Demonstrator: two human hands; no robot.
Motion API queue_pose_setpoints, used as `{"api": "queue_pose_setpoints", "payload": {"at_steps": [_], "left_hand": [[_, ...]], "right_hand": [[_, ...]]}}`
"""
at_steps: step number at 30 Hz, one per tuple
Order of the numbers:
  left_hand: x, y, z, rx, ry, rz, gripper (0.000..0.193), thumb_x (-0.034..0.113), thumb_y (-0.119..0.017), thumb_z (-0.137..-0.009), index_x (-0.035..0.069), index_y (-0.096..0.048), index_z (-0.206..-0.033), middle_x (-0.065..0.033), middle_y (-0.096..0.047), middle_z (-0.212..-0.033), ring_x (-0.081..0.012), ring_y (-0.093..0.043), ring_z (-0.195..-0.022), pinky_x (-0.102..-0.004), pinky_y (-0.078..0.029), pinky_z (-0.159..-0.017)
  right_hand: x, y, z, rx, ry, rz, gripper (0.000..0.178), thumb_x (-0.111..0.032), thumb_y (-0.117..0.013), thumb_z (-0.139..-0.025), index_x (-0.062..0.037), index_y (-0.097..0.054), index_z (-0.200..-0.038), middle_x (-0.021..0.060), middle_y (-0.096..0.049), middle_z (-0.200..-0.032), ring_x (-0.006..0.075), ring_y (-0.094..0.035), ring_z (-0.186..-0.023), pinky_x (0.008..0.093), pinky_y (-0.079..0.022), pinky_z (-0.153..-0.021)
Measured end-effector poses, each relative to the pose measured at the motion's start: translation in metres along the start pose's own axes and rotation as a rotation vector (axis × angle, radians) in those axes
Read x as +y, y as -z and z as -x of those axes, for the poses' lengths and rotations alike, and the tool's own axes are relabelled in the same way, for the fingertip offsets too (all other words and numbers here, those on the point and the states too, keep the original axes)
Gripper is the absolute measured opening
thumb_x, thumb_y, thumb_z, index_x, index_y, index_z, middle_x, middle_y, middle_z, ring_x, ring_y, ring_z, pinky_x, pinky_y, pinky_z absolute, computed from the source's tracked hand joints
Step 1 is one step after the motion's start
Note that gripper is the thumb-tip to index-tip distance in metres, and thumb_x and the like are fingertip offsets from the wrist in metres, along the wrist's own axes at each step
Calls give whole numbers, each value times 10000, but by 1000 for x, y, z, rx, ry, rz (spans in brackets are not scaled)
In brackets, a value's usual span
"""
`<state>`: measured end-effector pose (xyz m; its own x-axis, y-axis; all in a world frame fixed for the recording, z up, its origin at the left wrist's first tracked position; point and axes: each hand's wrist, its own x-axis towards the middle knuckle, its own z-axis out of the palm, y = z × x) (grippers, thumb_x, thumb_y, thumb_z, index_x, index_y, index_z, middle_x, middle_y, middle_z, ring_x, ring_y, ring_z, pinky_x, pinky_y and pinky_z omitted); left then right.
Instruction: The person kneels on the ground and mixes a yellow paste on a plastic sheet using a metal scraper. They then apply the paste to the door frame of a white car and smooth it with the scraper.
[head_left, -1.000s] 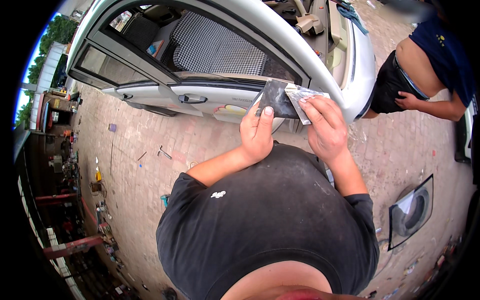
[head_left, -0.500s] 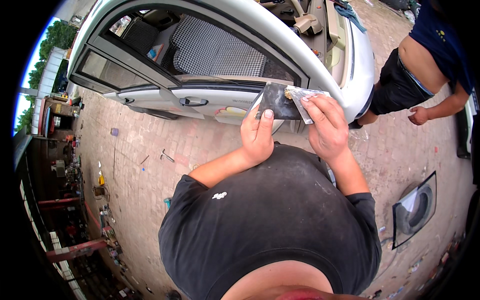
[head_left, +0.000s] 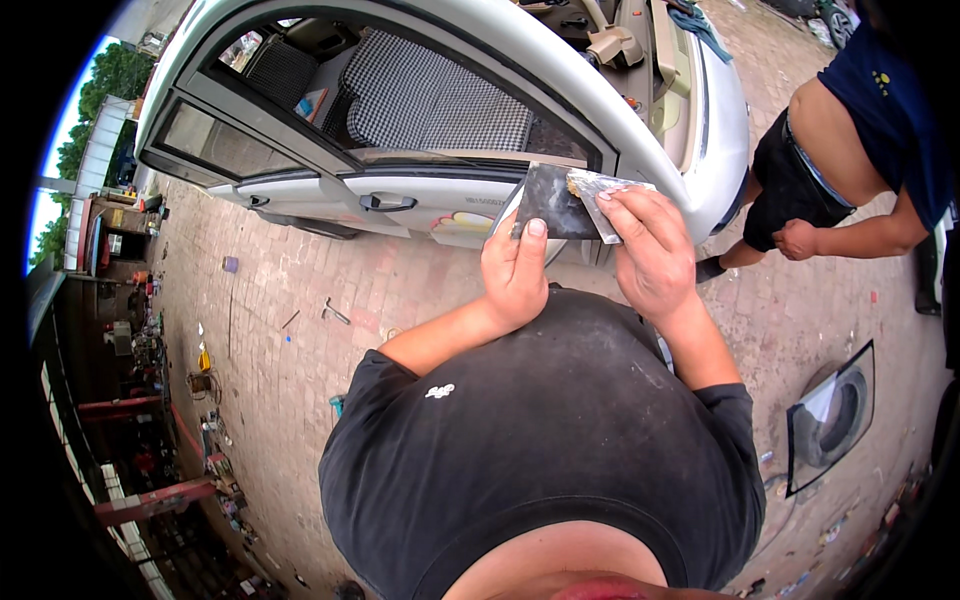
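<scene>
In my left hand (head_left: 514, 268) is a dark flat board (head_left: 553, 205) smeared with grey, its thumb lying on top and the fingers hidden underneath. A thin metal putty scraper (head_left: 596, 197) is pinched in my right hand (head_left: 652, 245), its fingers laid along the upper face. The scraper rests against the right part of the board. A small yellowish-brown lump of putty (head_left: 573, 187) sits at the scraper's left edge. Both hands are in front of my chest, beside the white car's door (head_left: 400, 205).
The car's window opening (head_left: 430, 100) shows checkered seats. To the right stands a co-worker (head_left: 840, 150), one hand at the shorts. A tyre (head_left: 838, 420) lies behind a dark-edged glass panel on the paving. A hammer-like tool (head_left: 336, 312) and scattered clutter lie at left.
The scraper and my right fingers have shifted slightly left over the board. My left hand stays put. The co-worker has moved a little and brought a hand in to the shorts.
</scene>
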<state>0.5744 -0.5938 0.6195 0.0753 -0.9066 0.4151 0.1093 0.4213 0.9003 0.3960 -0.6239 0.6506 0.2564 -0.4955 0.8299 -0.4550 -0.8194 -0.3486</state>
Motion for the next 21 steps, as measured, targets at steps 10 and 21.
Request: {"api": "queue_pose_setpoints", "payload": {"at_steps": [10, 21], "left_hand": [[-1, 1, -2, -39, -54, 2, 301, 162, -429, -1030, -80, -574, -1134, -87, -628, -1017, -137, -550, -901, -270, -426, -803], [10, -4, -3, -23, -33, -37, 211, 180, -462, -1029, -10, -552, -1009, 26, -525, -824, -32, -393, -710, -206, -308, -616]], "right_hand": [[-2, 3, -1, 24, 8, 11, 456, 144, -633, -627, 42, -667, -1070, 158, -639, -1009, 349, -636, -934, 419, -531, -832], [0, 1, 1, 46, 16, 14, 434, 134, -642, -633, 43, -670, -1057, 148, -640, -1000, 341, -635, -918, 410, -534, -816]]}}
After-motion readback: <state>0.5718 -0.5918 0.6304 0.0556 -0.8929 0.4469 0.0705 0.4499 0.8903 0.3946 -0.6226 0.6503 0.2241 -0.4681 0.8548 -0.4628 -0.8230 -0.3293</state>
